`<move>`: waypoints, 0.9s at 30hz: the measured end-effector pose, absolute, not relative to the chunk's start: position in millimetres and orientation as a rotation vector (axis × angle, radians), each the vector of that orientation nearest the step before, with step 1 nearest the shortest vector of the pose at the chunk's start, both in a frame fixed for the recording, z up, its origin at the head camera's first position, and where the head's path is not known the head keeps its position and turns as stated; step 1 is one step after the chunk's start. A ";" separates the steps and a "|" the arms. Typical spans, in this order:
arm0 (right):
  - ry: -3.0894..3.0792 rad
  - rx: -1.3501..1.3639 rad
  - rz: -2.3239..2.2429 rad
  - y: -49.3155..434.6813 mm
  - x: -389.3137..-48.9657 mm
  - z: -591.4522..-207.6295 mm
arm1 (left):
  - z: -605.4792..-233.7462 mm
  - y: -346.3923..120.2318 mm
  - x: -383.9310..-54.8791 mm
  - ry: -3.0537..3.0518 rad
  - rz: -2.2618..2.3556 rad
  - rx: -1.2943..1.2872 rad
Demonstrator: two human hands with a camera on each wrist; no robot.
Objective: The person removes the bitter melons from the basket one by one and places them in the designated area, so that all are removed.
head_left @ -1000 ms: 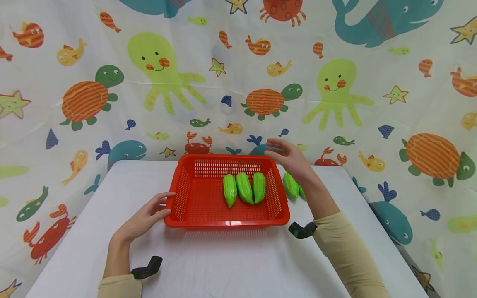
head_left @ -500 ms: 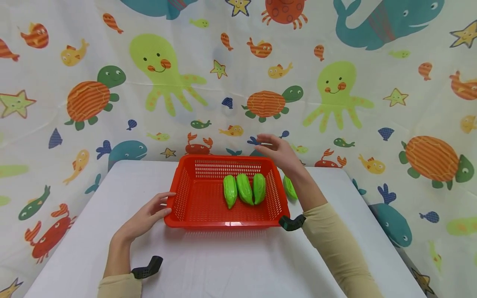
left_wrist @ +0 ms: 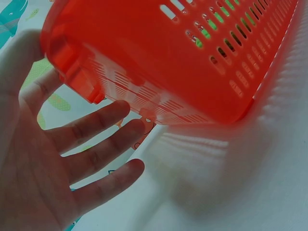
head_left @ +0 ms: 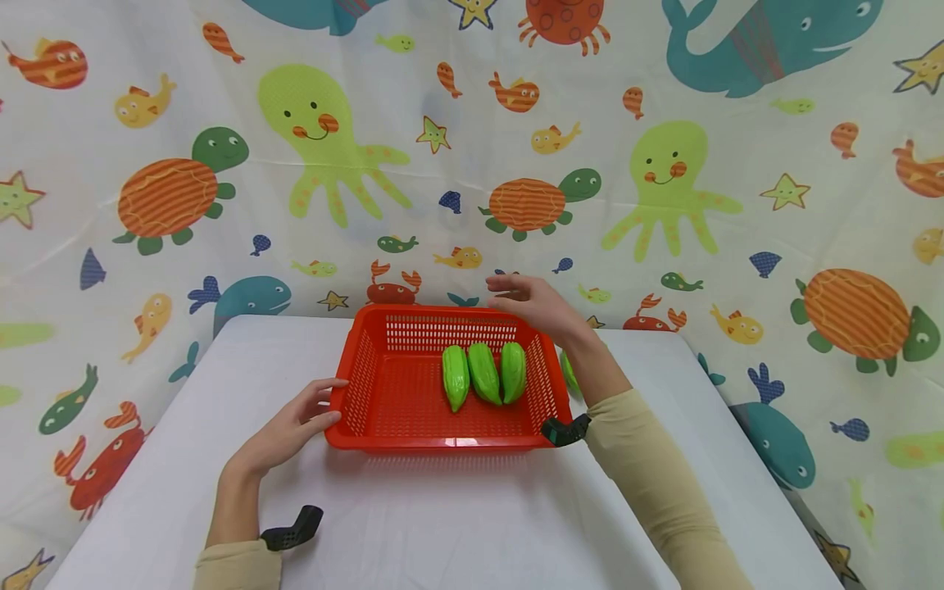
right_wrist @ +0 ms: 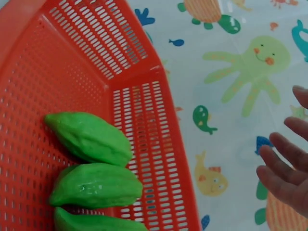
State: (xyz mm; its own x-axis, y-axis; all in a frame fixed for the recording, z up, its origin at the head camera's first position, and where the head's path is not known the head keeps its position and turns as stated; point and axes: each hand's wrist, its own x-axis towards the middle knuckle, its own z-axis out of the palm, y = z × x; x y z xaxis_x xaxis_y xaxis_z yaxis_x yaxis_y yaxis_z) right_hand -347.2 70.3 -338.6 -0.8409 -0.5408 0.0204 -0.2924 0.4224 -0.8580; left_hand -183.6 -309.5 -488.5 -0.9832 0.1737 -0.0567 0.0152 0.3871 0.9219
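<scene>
A red plastic basket (head_left: 413, 401) with slotted walls stands on the white table, three green ribbed, pod-shaped fruits (head_left: 483, 374) lying side by side in its right half. My left hand (head_left: 295, 422) is at the basket's left rim; in the left wrist view its thumb and index finger touch the rim (left_wrist: 79, 77) while the other fingers spread out straight below. High over the basket's back right edge is my right hand (head_left: 534, 305), fingers loosely extended and holding nothing. The right wrist view shows those fingers (right_wrist: 276, 183) well apart from the fruits (right_wrist: 96, 185).
Right of the basket, another green fruit (head_left: 569, 375) lies on the table (head_left: 457, 524), partly hidden by the right forearm. A white cloth (head_left: 457, 98) printed with sea animals hangs behind the table and along its sides.
My right hand has moved left from beyond the basket's right side to over its back right edge. The left hand, the basket and the three fruits in it have stayed put.
</scene>
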 end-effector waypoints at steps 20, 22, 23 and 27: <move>2.281 -0.636 -1.145 48.5 -364.0 -378.3 | -489.6 -309.8 -182.9 2.470 1.649 0.157; 2.252 -0.622 -1.165 46.0 -365.4 -381.1 | -489.1 -309.8 -182.8 2.468 1.653 0.156; 2.237 -0.620 -1.175 45.2 -366.5 -382.8 | -488.8 -309.8 -182.8 2.469 1.652 0.155; 2.187 -0.604 -1.221 42.3 -371.2 -388.4 | -488.3 -310.1 -183.4 2.467 1.653 0.163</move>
